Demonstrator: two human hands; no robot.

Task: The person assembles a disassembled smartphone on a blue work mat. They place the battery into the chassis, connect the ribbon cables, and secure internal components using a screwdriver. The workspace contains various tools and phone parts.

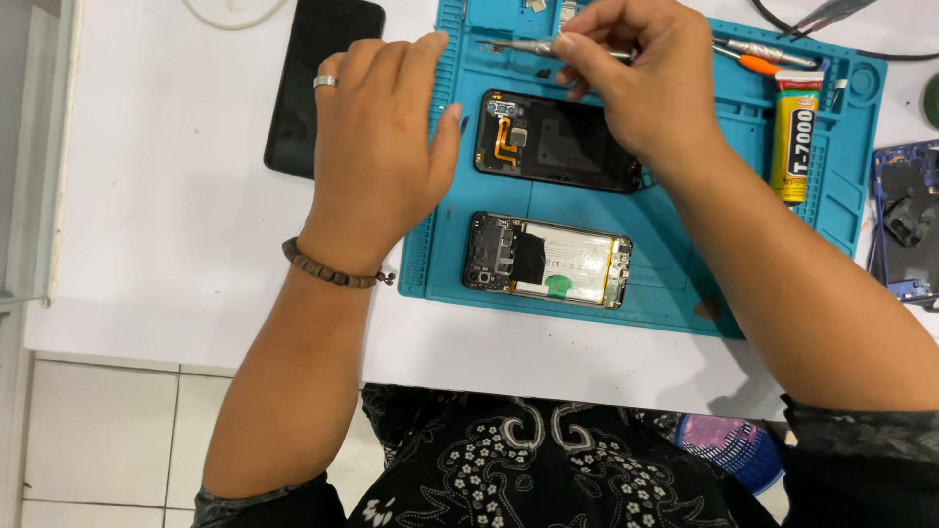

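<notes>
Above the blue mat [675,284], right hand [641,83] pinches tweezers [518,46]; left hand [377,147] hovers, fingers loose, empty.

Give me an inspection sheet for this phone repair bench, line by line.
Surface: white table with a blue repair mat.
Job's things: opened phone body with its battery showing; black back cover with an orange flex strip; metal tweezers.
Clutter: glue tube, orange-tipped tool, dark phone off the mat, blue phone part.
Grippers: right hand pinches the tweezers; left hand hovers, empty.
Cables: white loop, black cable.
Surroundings: tiled floor.
</notes>
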